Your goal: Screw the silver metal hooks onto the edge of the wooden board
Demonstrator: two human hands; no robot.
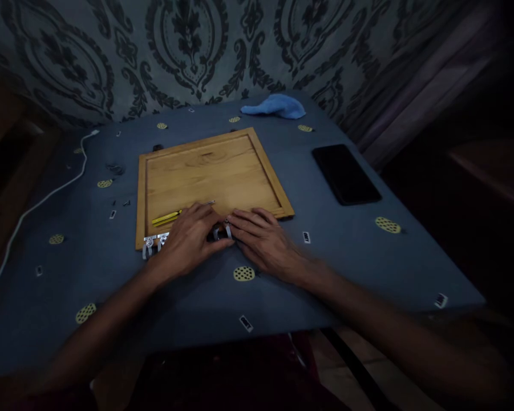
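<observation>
A framed wooden board (209,171) lies flat on the table. At its near edge, my left hand (190,237) and my right hand (260,237) close in from both sides on a small metal hook (227,230), fingers bent around it. Fingertips hide much of this hook. Two similar silver hooks, a left one (148,245) and one beside it (162,240), sit along the same edge at the board's left corner. A screwdriver with a yellow handle (166,218) lies on the board, partly behind my left hand, its tip showing beyond.
Right of the board lies a black phone (346,174). A blue cloth (276,107) is at the back, near the patterned curtain (188,45). Small screws (126,203) lie left of the board, and a white cable (47,197) runs along the table's left side.
</observation>
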